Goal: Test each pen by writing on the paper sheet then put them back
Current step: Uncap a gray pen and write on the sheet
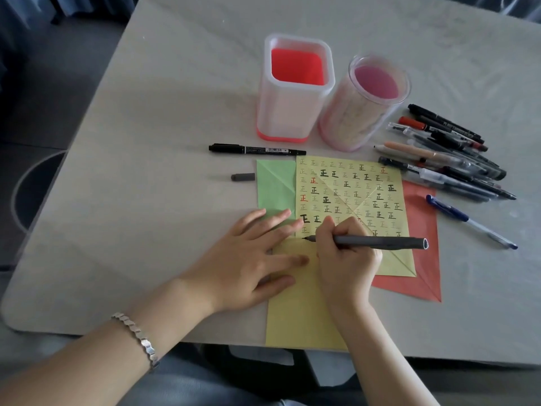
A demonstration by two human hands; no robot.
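Note:
My right hand [345, 256] grips a grey pen [380, 242], its tip touching the lower left of the yellow paper sheet [351, 189], which is covered with rows of written characters. My left hand [251, 259] lies flat with straight fingers, pressing the sheet's left edge. The pen's grey cap [243, 177] lies on the table left of the papers. A black marker [257, 149] lies above the sheet. A pile of several pens [445, 159] lies at the right, with a blue pen [471, 221] apart below it.
Two empty holders stand behind the sheet: a square white one with a red base [289, 112] and a round clear one [360, 112]. Green paper [275, 186], red paper [421, 230] and another yellow sheet [295, 312] lie around and under the written sheet. The table's front edge is near.

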